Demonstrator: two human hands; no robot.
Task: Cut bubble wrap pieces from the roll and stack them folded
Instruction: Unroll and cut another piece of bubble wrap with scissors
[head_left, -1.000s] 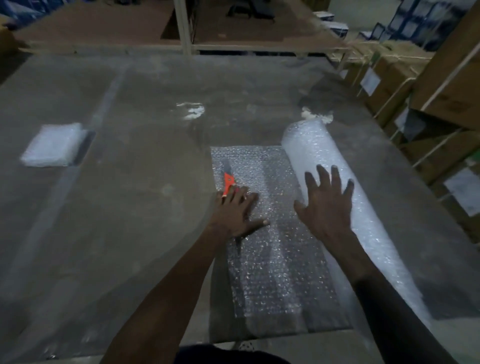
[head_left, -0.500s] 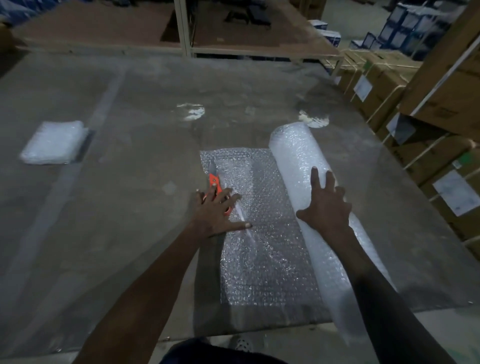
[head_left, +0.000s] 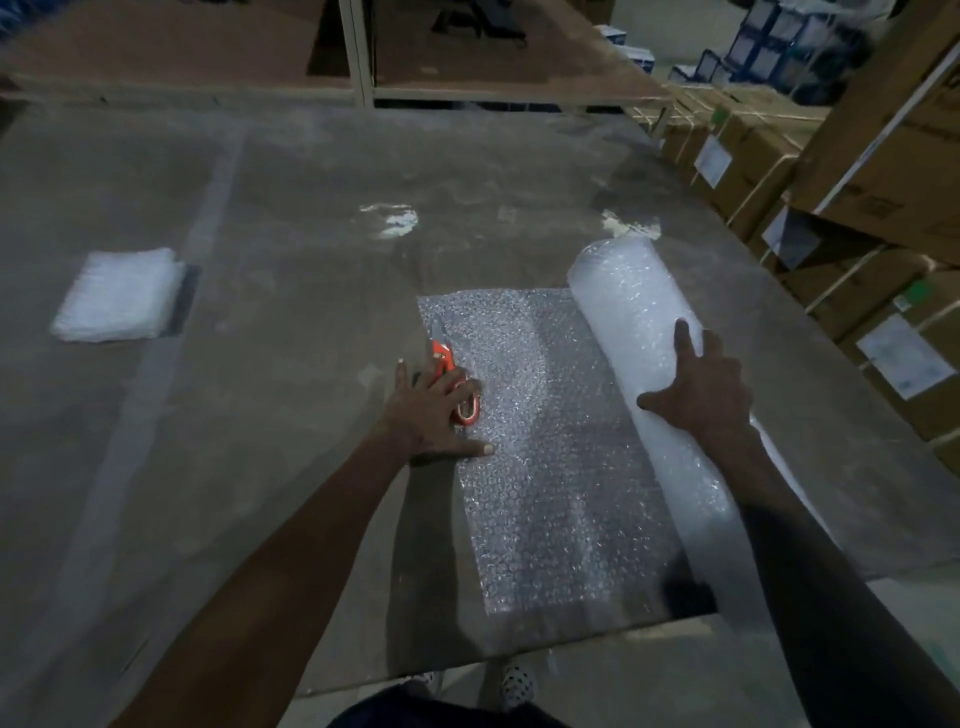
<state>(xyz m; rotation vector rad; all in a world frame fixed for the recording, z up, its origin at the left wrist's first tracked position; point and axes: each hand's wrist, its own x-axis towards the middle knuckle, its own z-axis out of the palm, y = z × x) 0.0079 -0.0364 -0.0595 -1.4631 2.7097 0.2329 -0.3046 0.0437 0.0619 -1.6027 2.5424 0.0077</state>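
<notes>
The white cylindrical roll of bubble wrap (head_left: 631, 306) is lying on the grey table (head_left: 311, 260) with its long axis running from the near right edge away toward the far middle. A clear flat sheet of unrolled bubble wrap (head_left: 545, 441) is spreading left from the roll. The orange-handled scissors (head_left: 451, 371) are lying on the sheet's left edge, blades pointing away from the person. The left hand (head_left: 434, 415) is lying flat over the scissor handles, fingers straight and thumb stretched onto the sheet, pressing rather than grasping. The right hand (head_left: 701, 387) is resting on top of the roll, fingers relaxed and spread, not clenched. A white folded stack of bubble wrap pieces (head_left: 117, 296) is sitting well apart at the table's left side. Brown cardboard boxes (head_left: 852, 171) are standing beyond the right edge.
</notes>
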